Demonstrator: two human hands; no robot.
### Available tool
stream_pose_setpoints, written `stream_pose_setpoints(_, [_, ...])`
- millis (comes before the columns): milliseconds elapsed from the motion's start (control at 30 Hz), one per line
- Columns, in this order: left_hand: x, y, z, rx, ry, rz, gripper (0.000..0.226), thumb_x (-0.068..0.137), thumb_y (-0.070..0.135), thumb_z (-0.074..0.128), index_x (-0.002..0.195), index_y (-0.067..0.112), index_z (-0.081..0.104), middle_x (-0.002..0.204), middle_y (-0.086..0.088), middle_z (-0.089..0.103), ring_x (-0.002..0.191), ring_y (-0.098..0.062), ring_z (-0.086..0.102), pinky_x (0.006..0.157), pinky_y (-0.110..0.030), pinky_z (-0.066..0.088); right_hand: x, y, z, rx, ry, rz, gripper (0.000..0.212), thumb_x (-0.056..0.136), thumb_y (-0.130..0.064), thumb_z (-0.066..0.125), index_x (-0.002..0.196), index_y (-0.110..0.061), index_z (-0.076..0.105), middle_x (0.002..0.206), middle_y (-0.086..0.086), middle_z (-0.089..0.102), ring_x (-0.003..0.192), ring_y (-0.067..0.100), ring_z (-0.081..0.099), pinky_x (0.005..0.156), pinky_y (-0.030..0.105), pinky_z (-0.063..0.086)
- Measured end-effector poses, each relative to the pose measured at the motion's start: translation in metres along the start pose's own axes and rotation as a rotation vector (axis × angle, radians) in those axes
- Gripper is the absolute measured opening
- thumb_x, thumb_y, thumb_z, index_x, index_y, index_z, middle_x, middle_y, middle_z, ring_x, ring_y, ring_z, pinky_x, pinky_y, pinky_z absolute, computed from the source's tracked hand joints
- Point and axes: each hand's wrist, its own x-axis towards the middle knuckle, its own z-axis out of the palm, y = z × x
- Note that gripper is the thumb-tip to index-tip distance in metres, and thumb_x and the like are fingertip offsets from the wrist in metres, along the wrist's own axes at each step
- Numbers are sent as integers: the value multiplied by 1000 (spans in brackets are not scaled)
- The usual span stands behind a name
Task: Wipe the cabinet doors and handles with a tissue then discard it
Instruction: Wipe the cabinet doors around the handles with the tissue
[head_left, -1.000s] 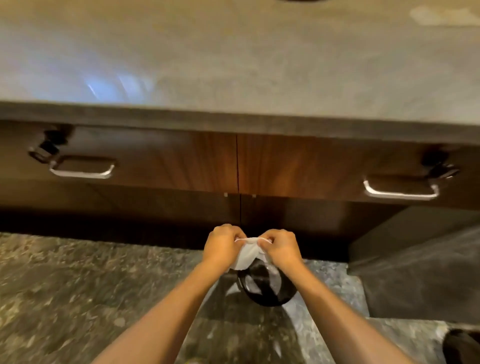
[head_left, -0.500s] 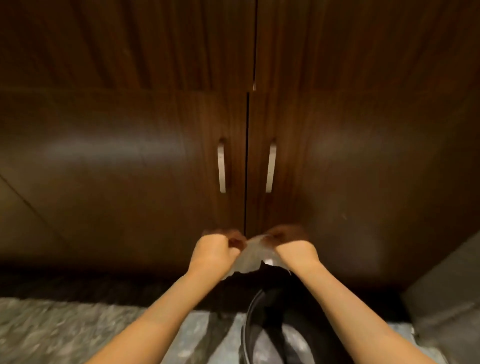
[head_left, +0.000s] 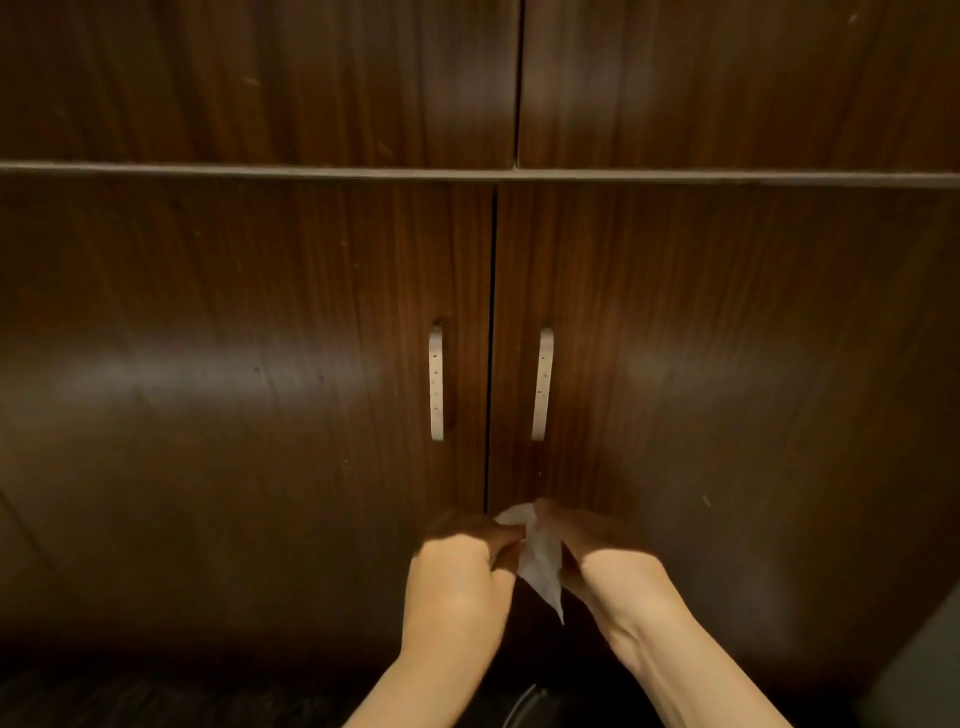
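Two dark wooden cabinet doors fill the view, the left door (head_left: 249, 405) and the right door (head_left: 727, 405), both closed, with a thin gap between them. Each has a pale vertical handle beside the gap: the left handle (head_left: 436, 387) and the right handle (head_left: 542, 384). Below the handles, my left hand (head_left: 457, 577) and my right hand (head_left: 608, 561) both pinch a crumpled white tissue (head_left: 540, 564) between them, just in front of the lower part of the doors. The tissue's tail hangs down between my wrists.
Two drawer fronts (head_left: 260, 78) run across the top above a horizontal seam. A curved rim of a dark bin (head_left: 522, 701) shows at the bottom edge between my forearms. A grey surface (head_left: 924, 675) sits at the bottom right corner.
The view dropped from the countertop and drawers to the cabinet doors and came closer. My hands kept hold of the tissue and drew it together; the bin slid almost out of view.
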Motion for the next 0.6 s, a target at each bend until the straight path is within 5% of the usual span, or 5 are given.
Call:
stream_pose_setpoints(100, [-3, 4, 3, -40, -11, 6, 23, 94, 29, 48, 113, 27, 62, 107, 10, 63, 96, -5, 57, 93, -18, 42, 6, 5, 3, 87, 67, 13, 12, 82, -7, 62, 72, -14, 61, 78, 8, 63, 73, 21, 59, 58, 29, 46])
stream_pose_setpoints(167, [-8, 10, -5, -111, -59, 33, 16, 94, 30, 49, 96, 35, 64, 93, 15, 63, 84, 1, 55, 95, -17, 42, 8, 2, 6, 62, 92, 38, 8, 83, -11, 61, 75, -13, 61, 78, 8, 60, 71, 20, 57, 54, 27, 42])
stream_pose_setpoints(367, [15, -2, -48, -75, 70, -20, 30, 90, 25, 57, 60, 26, 51, 54, 8, 50, 41, -1, 49, 44, -11, 39, -12, -19, -7, -128, 107, -178, 13, 83, -13, 62, 73, -20, 67, 83, 6, 71, 80, 25, 65, 77, 41, 55])
stream_pose_setpoints(467, [45, -22, -71, 12, 541, 252, 7, 87, 21, 53, 86, 14, 56, 91, 3, 51, 88, -12, 51, 76, -8, 36, -23, -39, -3, -193, 145, -317, 24, 88, -15, 54, 68, -26, 58, 73, -5, 61, 70, 10, 56, 58, 22, 43])
stream_pose_setpoints(600, [89, -47, -84, 99, 780, 466, 45, 88, 26, 39, 133, 23, 40, 143, -5, 27, 129, -30, 27, 101, -55, 34, -29, -58, -5, -253, 173, -393, 19, 92, -19, 47, 77, -27, 56, 79, -5, 60, 76, 10, 55, 55, 18, 38])
